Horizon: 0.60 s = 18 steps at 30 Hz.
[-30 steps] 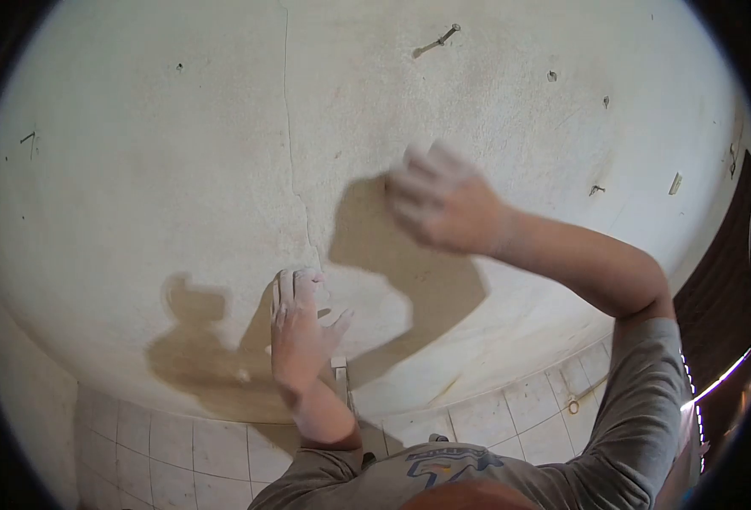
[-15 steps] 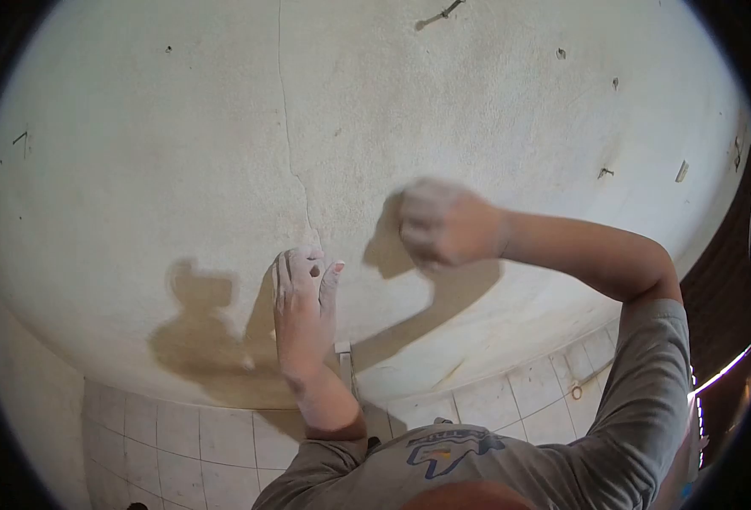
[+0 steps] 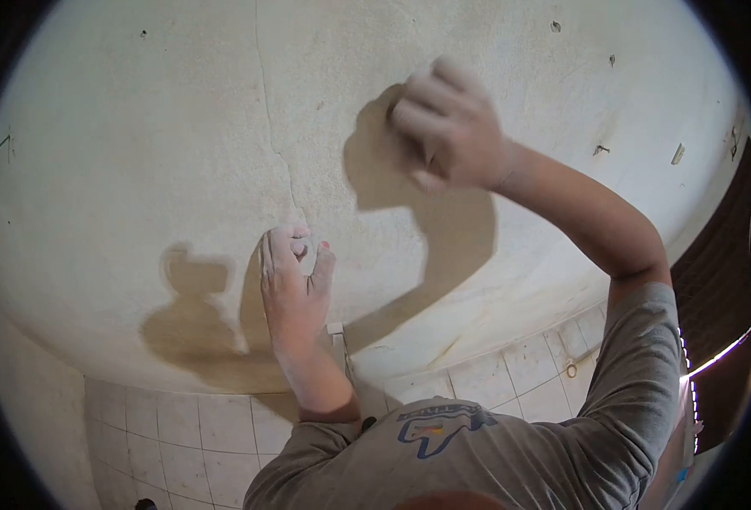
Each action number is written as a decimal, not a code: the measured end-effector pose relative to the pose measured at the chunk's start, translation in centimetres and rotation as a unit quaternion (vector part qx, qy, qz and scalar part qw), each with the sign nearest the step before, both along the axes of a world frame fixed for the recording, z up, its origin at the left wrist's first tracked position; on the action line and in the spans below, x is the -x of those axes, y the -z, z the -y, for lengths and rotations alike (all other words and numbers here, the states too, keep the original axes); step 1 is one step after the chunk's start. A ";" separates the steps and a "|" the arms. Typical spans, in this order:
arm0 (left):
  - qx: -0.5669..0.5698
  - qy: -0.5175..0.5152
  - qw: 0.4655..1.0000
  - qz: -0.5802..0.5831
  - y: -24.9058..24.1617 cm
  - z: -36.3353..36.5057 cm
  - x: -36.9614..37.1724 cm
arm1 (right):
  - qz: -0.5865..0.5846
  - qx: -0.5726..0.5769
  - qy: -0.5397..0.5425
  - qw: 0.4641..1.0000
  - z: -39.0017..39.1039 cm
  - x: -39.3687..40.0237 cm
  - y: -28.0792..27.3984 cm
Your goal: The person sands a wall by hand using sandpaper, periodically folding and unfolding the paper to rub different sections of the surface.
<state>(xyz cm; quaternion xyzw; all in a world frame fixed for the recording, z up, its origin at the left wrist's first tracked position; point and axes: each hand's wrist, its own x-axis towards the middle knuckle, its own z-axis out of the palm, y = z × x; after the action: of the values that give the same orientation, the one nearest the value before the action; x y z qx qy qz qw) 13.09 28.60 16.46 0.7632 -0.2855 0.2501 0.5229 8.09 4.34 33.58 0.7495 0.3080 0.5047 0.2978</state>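
My left hand (image 3: pixel 295 276) is against the pale plaster wall (image 3: pixel 180 153), at the lower end of a thin crack (image 3: pixel 267 110). Its fingers are curled and dusted white, with the thumb held a little to the side. What they close around, if anything, is hidden. Higher and to the right, my right hand (image 3: pixel 452 127) is raised, bent at the wrist and blurred by motion. Its fingers curl inward, and anything inside them cannot be made out. A dark shadow falls on the wall beside it.
A metal hook (image 3: pixel 601 150) and a small plate (image 3: pixel 678 154) stick to the wall on the right. White tiles (image 3: pixel 223 425) run along the bottom. A narrow vertical strip (image 3: pixel 338 340) stands below my left hand. Dark sheeting (image 3: pixel 715 272) hangs at the far right.
My right hand has swung upward, away from my left hand. My left hand stays at the crack's lower end, and the view has shifted slightly.
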 end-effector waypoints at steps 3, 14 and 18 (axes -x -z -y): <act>-0.003 -0.026 1.000 0.008 -0.1 0.4 0.4 | -0.090 0.165 -0.011 0.982 0.4 0.0 1.5; -0.045 -0.178 0.975 0.125 3.1 2.4 -0.7 | 0.154 -0.127 0.052 0.979 9.9 4.6 -2.5; -0.099 -0.218 0.959 0.150 4.3 3.0 -1.0 | -0.057 -0.057 0.086 0.993 9.7 8.0 4.1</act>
<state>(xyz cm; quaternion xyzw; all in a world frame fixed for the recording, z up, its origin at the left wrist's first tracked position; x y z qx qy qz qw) 14.12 25.56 12.16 0.8084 -0.2105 0.4407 0.3286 0.08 -5.31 29.46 0.8167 0.2296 0.4499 0.2791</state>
